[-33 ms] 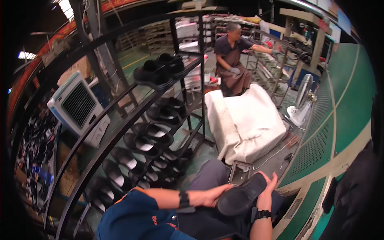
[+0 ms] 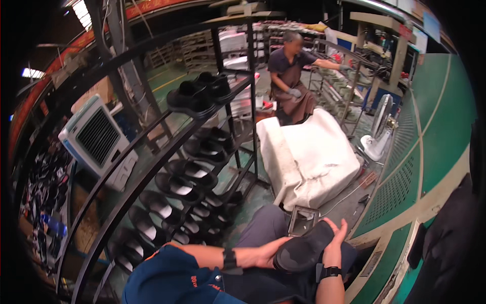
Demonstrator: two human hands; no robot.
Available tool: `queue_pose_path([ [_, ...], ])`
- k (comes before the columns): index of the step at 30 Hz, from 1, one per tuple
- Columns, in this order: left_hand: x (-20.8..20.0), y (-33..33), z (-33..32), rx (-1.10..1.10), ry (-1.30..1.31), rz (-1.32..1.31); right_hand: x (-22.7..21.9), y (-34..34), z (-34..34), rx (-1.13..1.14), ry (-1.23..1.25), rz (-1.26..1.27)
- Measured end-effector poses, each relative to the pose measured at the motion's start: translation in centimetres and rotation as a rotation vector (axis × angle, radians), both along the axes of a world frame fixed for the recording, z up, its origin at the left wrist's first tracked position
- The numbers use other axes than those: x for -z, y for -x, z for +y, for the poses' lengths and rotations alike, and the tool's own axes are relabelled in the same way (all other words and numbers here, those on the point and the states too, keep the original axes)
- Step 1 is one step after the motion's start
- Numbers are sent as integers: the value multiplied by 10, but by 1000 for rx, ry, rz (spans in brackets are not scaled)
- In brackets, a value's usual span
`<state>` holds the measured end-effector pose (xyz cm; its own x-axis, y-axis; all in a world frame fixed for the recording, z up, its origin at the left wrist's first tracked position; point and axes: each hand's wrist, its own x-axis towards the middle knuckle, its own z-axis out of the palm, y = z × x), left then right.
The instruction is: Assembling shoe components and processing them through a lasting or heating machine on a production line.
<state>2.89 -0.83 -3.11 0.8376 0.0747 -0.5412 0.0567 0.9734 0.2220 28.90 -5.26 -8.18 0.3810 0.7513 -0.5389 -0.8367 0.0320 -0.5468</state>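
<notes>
Above my lap is a black shoe (image 2: 304,248), lying slantwise between both hands. My left hand (image 2: 271,252) grips one end of it, with the fingertips partly hidden by the shoe. At the opposite end, my right hand (image 2: 335,239) holds the shoe from the side, its thumb and fingers around that end. Just beyond the shoe, a small open metal box (image 2: 304,220) stands on the floor, with nothing of mine touching it.
Rows of black shoes (image 2: 195,99) fill a dark metal rack (image 2: 152,175) on my left. Ahead stands a block draped in white cloth (image 2: 314,157), with a seated co-worker (image 2: 291,76) behind it. A fan (image 2: 379,129) and green machine panels (image 2: 435,101) line the right.
The shoe has turned slightly in my hands, and both hands still hold it. My view has shifted a little; the co-worker keeps an arm stretched out to the right.
</notes>
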Motion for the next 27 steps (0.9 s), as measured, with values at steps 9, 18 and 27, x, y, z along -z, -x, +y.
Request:
queue_pose_path([
  [9,-11,18,-7,-127,-15,-211,7,28,11,203,-75,-105],
  [18,-49,74,6,39,-131,-103,-69,63,-11,107,-435,-205],
  [27,-69,76,-2,38,-172,-183,67,13,-31,-253,-96,-93],
])
